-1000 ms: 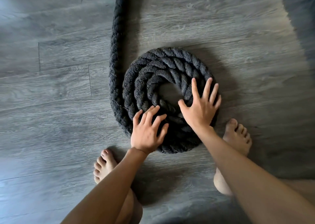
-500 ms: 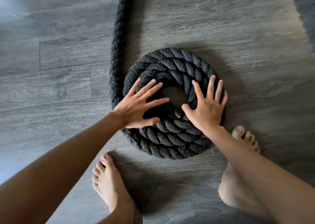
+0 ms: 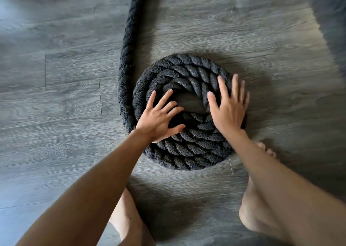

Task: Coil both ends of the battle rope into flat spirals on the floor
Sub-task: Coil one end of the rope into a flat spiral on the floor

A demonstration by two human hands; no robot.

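A thick black battle rope lies wound into a flat spiral (image 3: 189,148) of about three turns on the grey wood floor, with a small bare gap in its middle. The loose length of rope (image 3: 129,39) runs from the spiral's left side straight up out of view. My left hand (image 3: 159,118) lies flat on the left and near turns, fingers spread toward the middle. My right hand (image 3: 229,109) rests flat on the right side of the spiral, fingers spread and slightly blurred. Neither hand grips the rope.
My bare feet stand just near of the spiral, the left foot (image 3: 127,217) under my left arm and the right foot (image 3: 262,204) beside the coil's lower right. Grey plank floor (image 3: 56,105) surrounds the rope. A dark shadow covers the upper right corner.
My left hand moved from the coil's near edge onto its left side, then slid a little nearer. My right hand shifted rightward along the right turns. The coil looks tighter.
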